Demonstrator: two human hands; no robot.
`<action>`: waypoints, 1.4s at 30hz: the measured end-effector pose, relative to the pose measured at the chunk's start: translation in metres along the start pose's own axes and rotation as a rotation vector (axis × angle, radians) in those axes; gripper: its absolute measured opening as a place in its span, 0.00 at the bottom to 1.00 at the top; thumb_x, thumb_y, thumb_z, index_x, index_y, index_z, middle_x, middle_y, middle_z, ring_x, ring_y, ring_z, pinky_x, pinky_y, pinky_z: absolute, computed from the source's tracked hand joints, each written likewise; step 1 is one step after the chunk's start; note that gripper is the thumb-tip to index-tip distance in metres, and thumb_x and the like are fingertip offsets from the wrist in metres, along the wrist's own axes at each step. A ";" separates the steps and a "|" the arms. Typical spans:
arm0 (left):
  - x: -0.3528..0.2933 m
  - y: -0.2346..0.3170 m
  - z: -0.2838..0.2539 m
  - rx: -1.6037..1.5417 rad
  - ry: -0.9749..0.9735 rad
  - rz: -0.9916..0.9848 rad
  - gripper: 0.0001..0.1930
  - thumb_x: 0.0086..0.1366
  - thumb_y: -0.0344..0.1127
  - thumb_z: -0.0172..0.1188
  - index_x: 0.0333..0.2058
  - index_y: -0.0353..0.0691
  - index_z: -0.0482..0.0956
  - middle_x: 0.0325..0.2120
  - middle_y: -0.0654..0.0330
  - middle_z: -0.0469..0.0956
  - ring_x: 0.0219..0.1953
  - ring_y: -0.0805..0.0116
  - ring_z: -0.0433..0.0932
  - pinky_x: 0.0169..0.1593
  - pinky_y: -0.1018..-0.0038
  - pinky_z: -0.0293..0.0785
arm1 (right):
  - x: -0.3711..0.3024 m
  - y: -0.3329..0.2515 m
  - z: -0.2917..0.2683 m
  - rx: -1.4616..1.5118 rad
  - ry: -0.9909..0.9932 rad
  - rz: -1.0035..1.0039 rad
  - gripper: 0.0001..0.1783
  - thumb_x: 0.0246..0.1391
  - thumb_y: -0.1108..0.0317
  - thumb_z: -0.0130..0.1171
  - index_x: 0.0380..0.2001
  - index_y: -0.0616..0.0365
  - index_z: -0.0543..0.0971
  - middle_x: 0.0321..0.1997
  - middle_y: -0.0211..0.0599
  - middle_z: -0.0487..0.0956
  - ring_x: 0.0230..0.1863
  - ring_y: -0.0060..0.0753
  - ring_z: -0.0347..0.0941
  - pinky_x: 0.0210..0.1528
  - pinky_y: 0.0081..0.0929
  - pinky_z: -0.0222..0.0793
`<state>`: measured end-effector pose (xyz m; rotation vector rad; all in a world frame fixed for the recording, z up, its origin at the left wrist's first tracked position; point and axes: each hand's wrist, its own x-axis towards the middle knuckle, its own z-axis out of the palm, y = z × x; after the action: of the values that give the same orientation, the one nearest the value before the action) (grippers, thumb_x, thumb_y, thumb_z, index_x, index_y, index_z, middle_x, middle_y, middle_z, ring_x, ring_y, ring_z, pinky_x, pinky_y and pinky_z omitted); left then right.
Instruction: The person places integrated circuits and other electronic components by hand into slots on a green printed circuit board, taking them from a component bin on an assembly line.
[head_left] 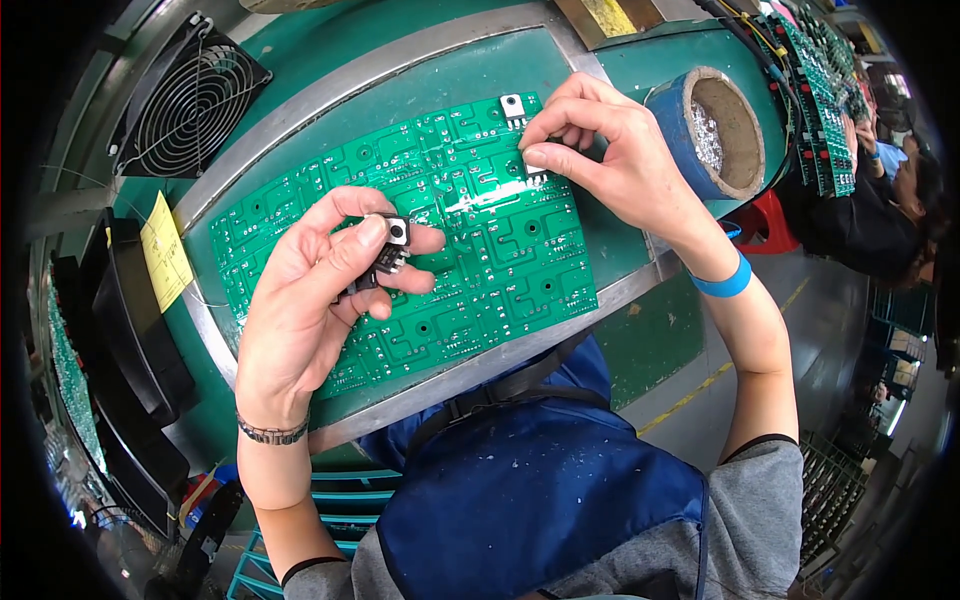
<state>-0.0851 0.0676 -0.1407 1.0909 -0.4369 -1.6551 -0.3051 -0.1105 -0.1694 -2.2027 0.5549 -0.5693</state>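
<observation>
A large green circuit board panel (480, 290) lies flat in front of me on a metal-edged work surface. Several small black three-legged transistors (396, 232) are gathered in my left hand (335, 260), pinched between thumb and fingers above the board's left half. At the board's upper right, my right hand (600, 150) pinches another transistor (536, 169) by its body, its legs down at the board. Just beyond it, one more transistor (513, 107) stands on the board near the far edge. Whether the pinched one's legs sit in holes cannot be made out.
A blue cardboard tube (700, 130) holding small shiny pieces stands right of the board. A black fan (190, 100) is at the far left, above a yellow paper tag (164, 252) and black trays (140, 320). Racked boards (815, 110) and another person (860, 210) are at far right.
</observation>
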 end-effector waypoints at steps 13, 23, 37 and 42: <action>0.001 -0.006 0.002 0.011 0.073 0.023 0.09 0.71 0.35 0.50 0.45 0.38 0.70 0.49 0.45 0.75 0.44 0.66 0.81 0.39 0.82 0.81 | 0.003 0.004 0.001 -0.053 0.003 -0.126 0.06 0.48 0.71 0.66 0.30 0.61 0.80 0.30 0.33 0.73 0.29 0.26 0.71 0.32 0.22 0.68; 0.002 -0.005 0.005 0.018 0.051 0.034 0.11 0.69 0.34 0.54 0.46 0.37 0.72 0.46 0.52 0.76 0.44 0.69 0.80 0.42 0.81 0.79 | -0.005 -0.004 0.003 -0.115 0.033 0.009 0.15 0.46 0.67 0.68 0.35 0.57 0.74 0.34 0.31 0.72 0.31 0.30 0.66 0.35 0.27 0.66; -0.014 -0.015 0.002 0.180 0.104 0.092 0.10 0.58 0.30 0.67 0.36 0.35 0.78 0.28 0.60 0.80 0.26 0.77 0.78 0.27 0.85 0.70 | -0.017 -0.073 0.044 0.576 -0.016 0.127 0.13 0.50 0.72 0.68 0.38 0.62 0.77 0.30 0.30 0.80 0.31 0.17 0.76 0.33 0.18 0.73; -0.012 -0.017 0.014 0.213 0.061 0.083 0.11 0.57 0.30 0.67 0.37 0.35 0.78 0.30 0.58 0.81 0.26 0.76 0.78 0.24 0.85 0.68 | -0.021 -0.074 0.037 0.823 -0.104 0.273 0.09 0.54 0.73 0.64 0.38 0.62 0.77 0.35 0.32 0.79 0.36 0.17 0.76 0.37 0.18 0.74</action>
<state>-0.1057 0.0818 -0.1409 1.2593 -0.6215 -1.5237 -0.2860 -0.0330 -0.1384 -1.3442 0.4467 -0.4277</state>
